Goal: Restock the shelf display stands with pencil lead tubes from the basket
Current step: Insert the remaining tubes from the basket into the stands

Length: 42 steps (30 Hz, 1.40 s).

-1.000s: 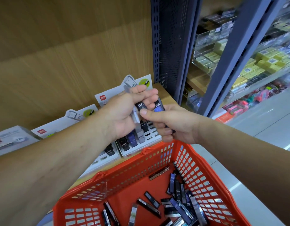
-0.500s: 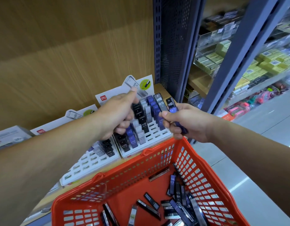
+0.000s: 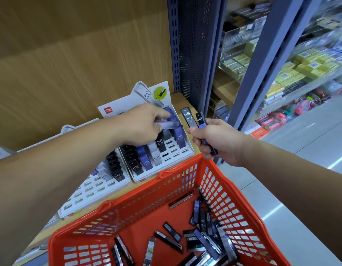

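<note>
My left hand [image 3: 141,123] reaches over the right white display stand [image 3: 177,156] and pinches a pale, see-through lead tube [image 3: 167,123] held sideways above the stand's back rows. My right hand [image 3: 216,141] hovers just right of that stand and grips two lead tubes [image 3: 194,119], one black marked HB 0.5 and one blue-black, both pointing up. The stand holds rows of black, blue and grey tubes with several vacant slots at its front right. The red basket [image 3: 185,181] below holds several loose tubes [image 3: 202,235]. A second stand [image 3: 89,191] sits to the left, mostly vacant slots.
The stands rest on a wooden shelf [image 3: 185,98] with a wood back panel. A dark blue perforated upright [image 3: 193,54] rises right of the stand. Further right are other shelves of stationery [image 3: 300,70] and a grey floor aisle [image 3: 310,150].
My left hand moved up and right over the right stand, now with a pale tube held sideways. My right hand stayed just right of the stand with its two tubes.
</note>
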{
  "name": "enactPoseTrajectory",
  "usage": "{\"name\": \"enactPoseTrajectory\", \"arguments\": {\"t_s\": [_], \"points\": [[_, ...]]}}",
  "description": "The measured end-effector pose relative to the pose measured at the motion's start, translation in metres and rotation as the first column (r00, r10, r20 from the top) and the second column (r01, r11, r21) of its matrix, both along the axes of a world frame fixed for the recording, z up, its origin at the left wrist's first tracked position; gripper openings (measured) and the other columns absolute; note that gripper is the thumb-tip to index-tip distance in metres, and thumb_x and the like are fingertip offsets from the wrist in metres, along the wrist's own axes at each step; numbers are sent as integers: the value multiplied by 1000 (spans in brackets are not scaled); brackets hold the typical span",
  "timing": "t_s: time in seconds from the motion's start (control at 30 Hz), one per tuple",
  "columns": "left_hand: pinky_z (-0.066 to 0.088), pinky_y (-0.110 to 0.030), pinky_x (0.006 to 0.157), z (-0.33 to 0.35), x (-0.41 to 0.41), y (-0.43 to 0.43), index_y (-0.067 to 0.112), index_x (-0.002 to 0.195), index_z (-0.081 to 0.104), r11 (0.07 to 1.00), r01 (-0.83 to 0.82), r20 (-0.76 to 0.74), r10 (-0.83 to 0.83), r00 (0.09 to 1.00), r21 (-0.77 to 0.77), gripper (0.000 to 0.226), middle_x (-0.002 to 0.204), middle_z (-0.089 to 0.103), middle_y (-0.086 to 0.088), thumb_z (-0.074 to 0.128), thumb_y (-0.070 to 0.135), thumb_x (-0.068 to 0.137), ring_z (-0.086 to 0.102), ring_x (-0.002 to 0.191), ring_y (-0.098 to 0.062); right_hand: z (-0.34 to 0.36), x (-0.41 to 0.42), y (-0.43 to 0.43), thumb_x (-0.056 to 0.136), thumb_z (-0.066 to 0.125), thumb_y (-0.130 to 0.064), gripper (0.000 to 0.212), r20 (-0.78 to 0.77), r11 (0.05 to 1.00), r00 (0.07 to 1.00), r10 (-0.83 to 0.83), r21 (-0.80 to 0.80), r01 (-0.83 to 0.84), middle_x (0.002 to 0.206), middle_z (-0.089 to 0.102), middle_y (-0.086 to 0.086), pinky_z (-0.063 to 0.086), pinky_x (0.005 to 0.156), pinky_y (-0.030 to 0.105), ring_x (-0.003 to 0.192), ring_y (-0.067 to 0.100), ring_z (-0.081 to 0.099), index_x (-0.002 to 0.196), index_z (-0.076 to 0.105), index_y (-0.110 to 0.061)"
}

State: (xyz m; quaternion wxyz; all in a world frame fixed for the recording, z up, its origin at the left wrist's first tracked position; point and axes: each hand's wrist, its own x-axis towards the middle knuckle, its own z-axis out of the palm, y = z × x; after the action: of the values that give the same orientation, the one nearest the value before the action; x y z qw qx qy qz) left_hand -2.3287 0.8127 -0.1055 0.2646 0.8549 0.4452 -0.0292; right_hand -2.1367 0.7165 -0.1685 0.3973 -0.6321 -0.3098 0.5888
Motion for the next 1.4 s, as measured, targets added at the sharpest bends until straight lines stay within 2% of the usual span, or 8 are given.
{"name": "enactPoseTrajectory", "arguments": {"t_s": [0.13, 0.23, 0.3, 0.4, 0.6, 0.77, 1.0, 1.4], "points": [[54, -29, 70, -3, 3, 6, 29, 88, 68, 988, -107, 120, 94, 988, 108, 25, 93, 68, 9, 89, 27, 76, 67, 85, -16, -1, 3, 0, 103, 62, -23, 58, -10, 1000, 1000, -3, -11, 2, 67, 53, 3, 38, 44, 28, 48, 13, 42, 153, 36, -9], [47, -26, 58, -7, 3, 8, 29, 82, 71, 990, -88, 103, 76, 992, 113, 21, 80, 69, 1, 91, 28, 74, 56, 60, -11, 0, 1, 1, 104, 61, -23, 51, -5, 1000, 1000, 2, -12, -2, 66, 53, 3, 38, 44, 28, 48, 13, 42, 148, 41, -7], [48, -24, 65, -13, 3, 9, 29, 96, 76, 988, -89, 116, 74, 990, 126, 12, 81, 68, 7, 78, 19, 89, 61, 68, -11, 2, 0, 1, 104, 60, -22, 45, 2, 1000, 1000, 12, -10, -12, 67, 52, 4, 37, 44, 29, 49, 13, 41, 142, 45, -3], [45, -25, 79, -25, 3, 6, 26, 121, 72, 986, -59, 74, 47, 996, 158, 27, 92, 62, 8, 68, 19, 96, 60, 86, -16, 3, -2, 1, 104, 59, -20, 41, 2, 1000, 1000, 13, -1, -13, 67, 50, 5, 36, 45, 31, 49, 15, 40, 137, 48, 2], [58, -39, 78, -36, 3, 1, 26, 88, 70, 960, -81, 175, 34, 984, 269, 21, 83, 69, 5, 75, 7, 82, 66, 82, -19, 3, -2, 0, 104, 60, -20, 44, -14, 1000, 1000, 17, -9, -17, 66, 50, 5, 36, 44, 30, 49, 15, 40, 141, 45, -2], [59, -36, 77, -40, 7, 0, 28, 84, 75, 955, -136, 199, 84, 976, 265, 17, 80, 69, 14, 81, 13, 79, 67, 83, -15, 6, 3, -2, 104, 60, -21, 38, 8, 1000, 1000, 20, -16, -19, 68, 48, 6, 36, 48, 31, 51, 16, 39, 132, 54, 4], [57, -32, 74, -39, 3, 4, 21, 86, 76, 962, -127, 152, 92, 984, 243, 17, 78, 67, 9, 81, 8, 77, 66, 80, -16, 13, 5, -1, 104, 59, -21, 42, 2, 1000, 1000, 24, -9, -23, 67, 47, 6, 35, 48, 32, 52, 16, 38, 135, 52, 7], [59, -34, 77, -33, 11, 8, 31, 77, 68, 958, -82, 41, 74, 996, 276, 27, 83, 68, 4, 81, 8, 76, 67, 83, -20, 19, 5, -1, 104, 59, -22, 22, 8, 999, 999, 52, 5, -52, 68, 45, 8, 35, 47, 32, 51, 17, 37, 118, 60, -5]]}}
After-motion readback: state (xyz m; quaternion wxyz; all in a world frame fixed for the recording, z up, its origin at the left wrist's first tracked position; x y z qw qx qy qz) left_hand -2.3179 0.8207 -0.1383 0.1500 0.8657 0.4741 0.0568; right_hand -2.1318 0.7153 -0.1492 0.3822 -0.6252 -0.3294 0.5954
